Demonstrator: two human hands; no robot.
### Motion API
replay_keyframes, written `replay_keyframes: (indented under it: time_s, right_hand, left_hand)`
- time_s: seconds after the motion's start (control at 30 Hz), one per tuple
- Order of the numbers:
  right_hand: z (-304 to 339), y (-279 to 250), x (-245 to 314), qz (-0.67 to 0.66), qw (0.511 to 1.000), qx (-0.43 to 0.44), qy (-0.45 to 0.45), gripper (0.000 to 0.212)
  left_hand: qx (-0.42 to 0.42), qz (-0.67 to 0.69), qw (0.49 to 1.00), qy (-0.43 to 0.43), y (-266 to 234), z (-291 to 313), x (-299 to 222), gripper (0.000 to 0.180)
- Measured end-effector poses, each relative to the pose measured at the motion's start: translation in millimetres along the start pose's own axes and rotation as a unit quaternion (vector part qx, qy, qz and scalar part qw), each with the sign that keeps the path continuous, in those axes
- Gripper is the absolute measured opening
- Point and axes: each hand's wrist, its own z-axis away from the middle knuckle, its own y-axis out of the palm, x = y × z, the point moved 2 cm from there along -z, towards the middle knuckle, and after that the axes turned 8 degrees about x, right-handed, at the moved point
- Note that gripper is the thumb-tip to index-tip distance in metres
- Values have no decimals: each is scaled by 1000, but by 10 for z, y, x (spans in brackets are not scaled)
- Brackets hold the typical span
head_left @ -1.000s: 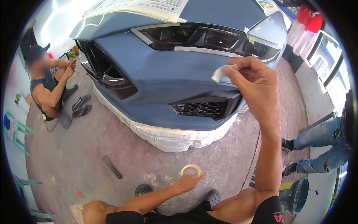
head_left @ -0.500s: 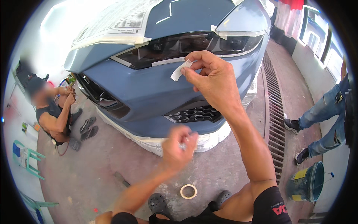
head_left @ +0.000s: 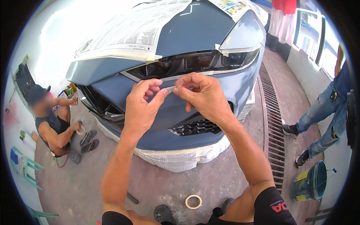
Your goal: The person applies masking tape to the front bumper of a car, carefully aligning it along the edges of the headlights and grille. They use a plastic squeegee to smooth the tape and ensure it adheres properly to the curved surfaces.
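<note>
A short strip of whitish masking tape (head_left: pixel 171 90) is pinched between the fingertips of my left hand (head_left: pixel 144 101) and my right hand (head_left: pixel 202 95). Both hands hover in front of the grey-blue car bumper (head_left: pixel 150 144), just below the dark headlight (head_left: pixel 195 62). Pale tape runs along the headlight's lower edge, partly covered by my fingers. Newspaper (head_left: pixel 123 33) is taped over the hood above. Beneath my arms a roll of masking tape (head_left: pixel 193 201) lies on the floor between my feet.
At left another person (head_left: pixel 54 123) crouches with a tape roll in one hand, beside a pair of slippers (head_left: pixel 89 141). A person in torn jeans (head_left: pixel 326 108) stands at right, near a dark bucket (head_left: pixel 309 182). A floor grate (head_left: pixel 272 131) runs along the car's right side.
My left hand has risen from below the bumper to meet my right hand at the tape strip. My right hand has come down slightly. The crouching person's hands have parted.
</note>
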Motion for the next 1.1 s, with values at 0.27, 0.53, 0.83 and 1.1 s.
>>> replay_keyframes:
  time_s: [0.27,0.53,0.83,1.1]
  right_hand:
    - [-78,55,-102,-37,999,13,9,20]
    - [-153,101,-196,-50,997,-47,-41,20]
    - [-126,80,-186,40,990,-91,-97,15]
    - [-102,38,-170,141,960,-135,-201,22]
  left_hand:
    - [-14,-72,992,100,34,20,117,12]
    - [-20,-110,984,139,47,-22,139,15]
    - [-34,-106,986,122,4,-40,75,20]
    - [-62,-40,995,73,-169,-69,-35,52]
